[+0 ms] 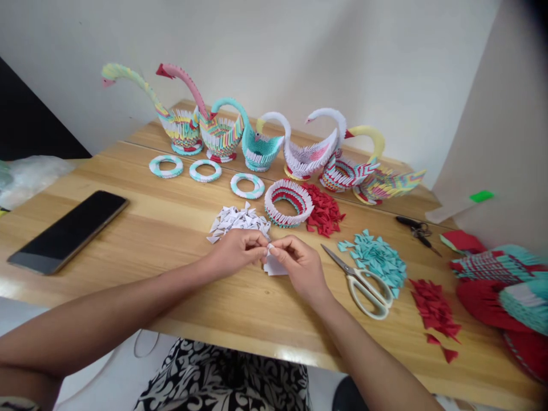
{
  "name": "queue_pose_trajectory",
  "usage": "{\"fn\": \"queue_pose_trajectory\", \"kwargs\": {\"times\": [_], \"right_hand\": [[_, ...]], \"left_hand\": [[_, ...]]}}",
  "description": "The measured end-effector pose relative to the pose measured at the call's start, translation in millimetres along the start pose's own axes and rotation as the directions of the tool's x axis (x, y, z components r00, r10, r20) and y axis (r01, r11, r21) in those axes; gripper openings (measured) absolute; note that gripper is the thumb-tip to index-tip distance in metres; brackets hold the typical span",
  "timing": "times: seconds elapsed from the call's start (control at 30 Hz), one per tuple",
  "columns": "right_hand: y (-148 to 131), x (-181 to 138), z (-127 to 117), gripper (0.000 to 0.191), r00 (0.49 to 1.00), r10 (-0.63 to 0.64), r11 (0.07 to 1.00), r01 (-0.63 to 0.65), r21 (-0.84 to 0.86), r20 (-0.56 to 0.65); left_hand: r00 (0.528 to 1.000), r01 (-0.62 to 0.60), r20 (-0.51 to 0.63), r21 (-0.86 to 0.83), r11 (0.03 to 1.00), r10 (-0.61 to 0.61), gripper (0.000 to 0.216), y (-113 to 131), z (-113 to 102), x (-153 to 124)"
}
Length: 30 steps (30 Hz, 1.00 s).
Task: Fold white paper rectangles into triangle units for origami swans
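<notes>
**Small white paper piece (269,248) pinched at the centre**

Through the head view I see the front edge of the bench (240,314) pass beneath both forearms, a strip of wood lying between it and the hands. Leftward I have more room: a broad stretch of wood runs from the black phone (68,231) to the white paper pile (237,221). Rightward is tighter; the scissors (351,273) lie just beside my right hand (303,268), teal pieces (381,260) next to them. A striped paper bowl (289,219) stands just beyond.

My grip is closed on both sides: left hand (237,250) and right meet, fingertips pinching the paper piece between them. White slips (276,267) show directly below; I can't tell whether they are held.
</notes>
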State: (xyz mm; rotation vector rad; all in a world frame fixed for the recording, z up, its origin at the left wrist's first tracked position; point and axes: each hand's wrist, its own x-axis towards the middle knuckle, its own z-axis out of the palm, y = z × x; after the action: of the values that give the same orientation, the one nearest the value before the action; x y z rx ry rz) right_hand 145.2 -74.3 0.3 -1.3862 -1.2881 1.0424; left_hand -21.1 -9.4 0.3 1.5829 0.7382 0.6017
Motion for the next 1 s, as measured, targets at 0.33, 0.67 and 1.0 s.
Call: {"fn": "queue_pose_trajectory", "kwargs": {"times": [0.33, 0.67, 1.0], "right_hand": [[-1, 1, -3, 0.017, 1.000, -0.008, 1.000, 0.008, -0.006, -0.029], [-4, 1, -2, 0.021, 0.999, 0.032, 0.998, -0.032, 0.049, 0.008], [0, 4, -3, 0.024, 0.994, 0.107, 0.980, -0.106, 0.168, 0.003]], "left_hand": [[0.969, -0.187, -0.112, 0.253, 0.949, 0.220, 0.015, 10, -3, -3], [0.992, -0.108, -0.064, 0.014, 0.994, 0.109, 0.014, 9, -2, -2], [0.992, -0.096, -0.097, -0.139, 0.986, 0.083, 0.013, 4, 1, 1]]}}
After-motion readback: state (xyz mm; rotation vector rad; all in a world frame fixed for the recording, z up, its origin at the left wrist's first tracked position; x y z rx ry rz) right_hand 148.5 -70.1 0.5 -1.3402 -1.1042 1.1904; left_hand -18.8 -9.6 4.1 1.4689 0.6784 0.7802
